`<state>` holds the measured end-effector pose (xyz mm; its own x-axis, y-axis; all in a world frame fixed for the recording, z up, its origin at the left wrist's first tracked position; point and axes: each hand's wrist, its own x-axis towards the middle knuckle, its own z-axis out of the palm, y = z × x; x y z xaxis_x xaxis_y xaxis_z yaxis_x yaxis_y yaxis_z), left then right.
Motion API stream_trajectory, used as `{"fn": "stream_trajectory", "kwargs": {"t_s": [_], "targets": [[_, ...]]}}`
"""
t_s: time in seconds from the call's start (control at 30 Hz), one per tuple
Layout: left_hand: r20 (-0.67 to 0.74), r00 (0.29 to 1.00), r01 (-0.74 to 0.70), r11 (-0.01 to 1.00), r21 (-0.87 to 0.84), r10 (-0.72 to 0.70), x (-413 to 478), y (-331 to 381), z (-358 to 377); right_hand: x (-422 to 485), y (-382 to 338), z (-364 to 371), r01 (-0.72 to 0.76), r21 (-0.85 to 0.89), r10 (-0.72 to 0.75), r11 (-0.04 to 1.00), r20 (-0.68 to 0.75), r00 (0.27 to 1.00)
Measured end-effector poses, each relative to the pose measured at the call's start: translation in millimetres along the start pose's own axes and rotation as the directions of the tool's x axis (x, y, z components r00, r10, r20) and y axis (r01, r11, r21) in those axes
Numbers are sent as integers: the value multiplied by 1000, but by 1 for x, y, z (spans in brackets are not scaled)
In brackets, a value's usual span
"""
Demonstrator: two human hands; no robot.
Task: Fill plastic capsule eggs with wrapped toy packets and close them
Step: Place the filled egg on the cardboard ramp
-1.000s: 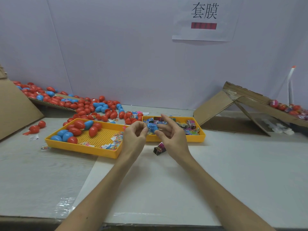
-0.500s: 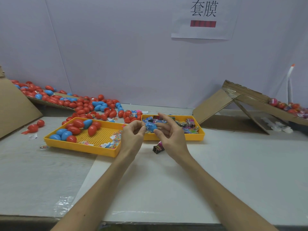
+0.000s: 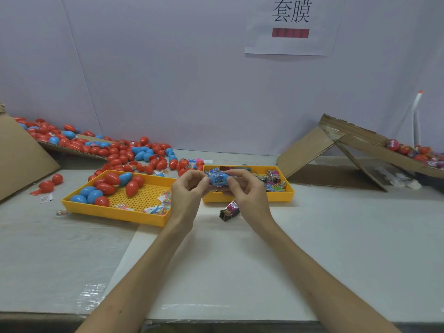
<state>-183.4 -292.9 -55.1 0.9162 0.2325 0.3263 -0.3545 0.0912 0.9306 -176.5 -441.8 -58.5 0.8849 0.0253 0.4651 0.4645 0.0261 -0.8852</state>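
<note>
In the view from the head, a white paper sign (image 3: pixel 290 44) hangs on the wall (image 3: pixel 168 68) at the top right of the frame. It has two big black characters, 套膜, and under them a red bar (image 3: pixel 290 33) whose small writing is too blurry to read. In the middle of the frame both hands hold one blue egg (image 3: pixel 218 179) in the air, in front of the left end of the right yellow tray (image 3: pixel 264 197). The left hand (image 3: pixel 187 195) pinches the egg's left end with thumb and finger tips pressed on it, and its other fingers are curled in. The right hand (image 3: pixel 247 193) has its thumb and fingers curled round the egg's right end and hides that part. The egg has dark print on its front, too small to read, and I cannot tell if the egg is closed all the way. The right tray holds shiny toy packets (image 3: pixel 274 181) with print that cannot be read. One dark and pink packet (image 3: pixel 229 210) lies on the table (image 3: pixel 336 248), partly behind the right hand. The left yellow tray (image 3: pixel 115 213) holds red and blue eggs (image 3: pixel 105 188) and some small bags (image 3: pixel 158 207). Behind it lies a big pile of eggs (image 3: pixel 134 155). At the right edge a cardboard ramp (image 3: pixel 305 150) carries wrapped eggs (image 3: pixel 406 150), cut off by the frame.
</note>
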Motion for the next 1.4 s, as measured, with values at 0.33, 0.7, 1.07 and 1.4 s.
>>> {"fn": "stream_trajectory", "kwargs": {"t_s": [0.33, 0.7, 1.07, 1.4], "targets": [[187, 981, -69, 994, 89, 51, -3, 5, 2, 4, -4, -8, -167, 172, 172, 971, -13, 985], [186, 977, -140, 972, 191, 104, -5, 3, 3, 5, -3, -10, -213, 148, 210, 966, 34, 977], [242, 969, 38, 996, 80, -56, -4, 2, 2, 14, 1, -17, -355, 321, 376, 878, -1, 927], [129, 989, 55, 988, 148, -74, 2, -6, -1, 90, -50, -97, -302, 690, 463, 658, -53, 885]]}}
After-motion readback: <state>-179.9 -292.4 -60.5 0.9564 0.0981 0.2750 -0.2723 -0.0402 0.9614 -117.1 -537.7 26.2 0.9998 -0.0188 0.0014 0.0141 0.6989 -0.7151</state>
